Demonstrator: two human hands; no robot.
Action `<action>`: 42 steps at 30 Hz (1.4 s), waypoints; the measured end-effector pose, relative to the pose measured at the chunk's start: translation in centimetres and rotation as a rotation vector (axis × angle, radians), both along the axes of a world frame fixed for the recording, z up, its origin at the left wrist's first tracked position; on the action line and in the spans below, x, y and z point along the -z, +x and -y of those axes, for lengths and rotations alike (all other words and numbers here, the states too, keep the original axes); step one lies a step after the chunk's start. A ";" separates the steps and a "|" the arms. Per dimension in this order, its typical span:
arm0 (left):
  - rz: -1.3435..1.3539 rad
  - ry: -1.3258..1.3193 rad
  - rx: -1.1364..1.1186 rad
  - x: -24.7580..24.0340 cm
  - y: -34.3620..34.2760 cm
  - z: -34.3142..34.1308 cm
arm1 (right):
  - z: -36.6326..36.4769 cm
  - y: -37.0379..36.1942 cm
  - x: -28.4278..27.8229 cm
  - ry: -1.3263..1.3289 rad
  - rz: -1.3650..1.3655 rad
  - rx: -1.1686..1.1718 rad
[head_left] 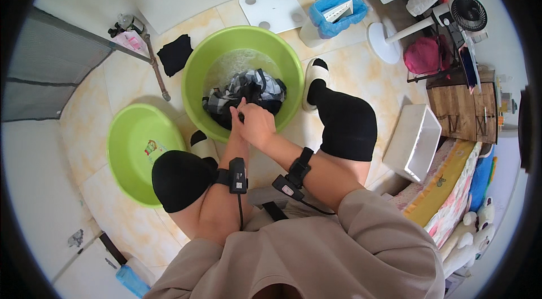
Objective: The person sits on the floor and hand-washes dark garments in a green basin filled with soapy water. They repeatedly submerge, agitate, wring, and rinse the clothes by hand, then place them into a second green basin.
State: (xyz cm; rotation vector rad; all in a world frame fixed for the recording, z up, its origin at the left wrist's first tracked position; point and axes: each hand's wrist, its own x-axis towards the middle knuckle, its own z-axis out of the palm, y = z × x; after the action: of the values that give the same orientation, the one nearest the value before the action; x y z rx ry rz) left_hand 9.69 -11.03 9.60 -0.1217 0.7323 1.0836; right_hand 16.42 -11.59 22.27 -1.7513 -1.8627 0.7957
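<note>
In front of me, between my feet, stands a large green basin [293, 50] with sudsy water in it. A wet heap of black, grey and white checked clothing [240, 85] lies in the water. My left hand [239, 124] and my right hand [258, 124] meet over the basin's near part. Both are closed on a piece of black cloth [241, 116], and only a little of it shows between the fingers. The right hand overlaps the left. Whether this black cloth belongs to the heap, I cannot tell.
A second green basin [127, 135] sits at my left. Black folded cloth [175, 54] lies on the tiles beyond it. A white scale [272, 10], a blue-lined bin [333, 19], a white fan [389, 39] and a white box [413, 141] stand around.
</note>
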 end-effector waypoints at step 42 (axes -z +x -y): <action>0.077 -0.625 -0.040 3.8 0.2 -7.0 | -5.7 0.6 10.3 -0.048 0.135 -0.115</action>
State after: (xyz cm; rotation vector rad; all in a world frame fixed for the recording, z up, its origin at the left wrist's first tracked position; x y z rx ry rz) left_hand 9.85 -4.00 5.80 -0.7088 0.9821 0.8506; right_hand 17.01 -5.90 11.98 -1.7798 -2.0646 0.7879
